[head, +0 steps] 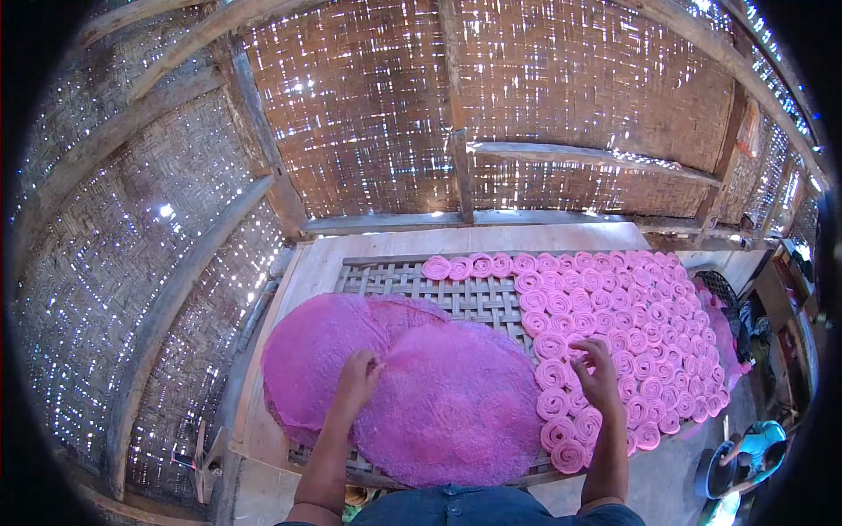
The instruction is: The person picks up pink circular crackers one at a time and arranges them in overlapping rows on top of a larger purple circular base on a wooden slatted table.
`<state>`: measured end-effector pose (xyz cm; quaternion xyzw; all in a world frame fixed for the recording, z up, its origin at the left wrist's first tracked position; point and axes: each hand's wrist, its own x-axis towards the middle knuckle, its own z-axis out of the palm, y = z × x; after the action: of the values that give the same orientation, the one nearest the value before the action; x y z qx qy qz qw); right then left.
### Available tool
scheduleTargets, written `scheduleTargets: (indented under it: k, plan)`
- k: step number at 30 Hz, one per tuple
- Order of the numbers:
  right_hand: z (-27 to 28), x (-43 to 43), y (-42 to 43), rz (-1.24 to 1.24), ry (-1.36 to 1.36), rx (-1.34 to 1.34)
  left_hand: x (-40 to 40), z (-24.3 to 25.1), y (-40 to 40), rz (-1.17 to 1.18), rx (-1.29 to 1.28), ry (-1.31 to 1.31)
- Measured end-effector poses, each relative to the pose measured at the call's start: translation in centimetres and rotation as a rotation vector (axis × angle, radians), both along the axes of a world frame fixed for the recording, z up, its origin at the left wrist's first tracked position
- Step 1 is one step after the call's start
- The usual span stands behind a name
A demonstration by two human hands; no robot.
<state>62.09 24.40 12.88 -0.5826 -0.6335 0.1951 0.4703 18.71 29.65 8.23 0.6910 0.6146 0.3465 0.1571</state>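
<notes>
Large, thin, round pink sheets (454,388) lie overlapping on a woven bamboo rack (480,302). My left hand (365,375) pinches the edge of a pink sheet where two of them meet. My right hand (592,368) is raised over the coiled pieces, its thumb and fingers apart; nothing shows between them. Many pink spiral-shaped coils (552,375) stand in close rows on the right part of the rack, and a short row of them runs left along its far edge.
Pale boards (316,263) border the rack at the back and left. A woven bamboo wall (368,131) with wooden posts rises behind. Dark netting and cloth lie past the rack's right end. At lower right, another person (763,447) bends over a dark basin (710,473).
</notes>
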Motion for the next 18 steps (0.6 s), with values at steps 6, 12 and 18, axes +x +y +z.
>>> scheduleTargets:
  k: [6, 12, 18]
  plan:
    - [-0.5, -1.2, 0.1, 0.088, -0.068, -0.075, -6.9, 4.9, -0.1, 0.400, 0.126, -0.002]
    - [-0.9, -3.2, 0.2, 0.199, -0.125, -0.157, -19.0, 3.3, -3.8, 0.808, 0.204, 0.189]
    - [-4.5, -7.0, 0.4, 0.608, -0.496, -0.160, -20.1, 0.8, -6.0, 1.018, 0.041, 0.362]
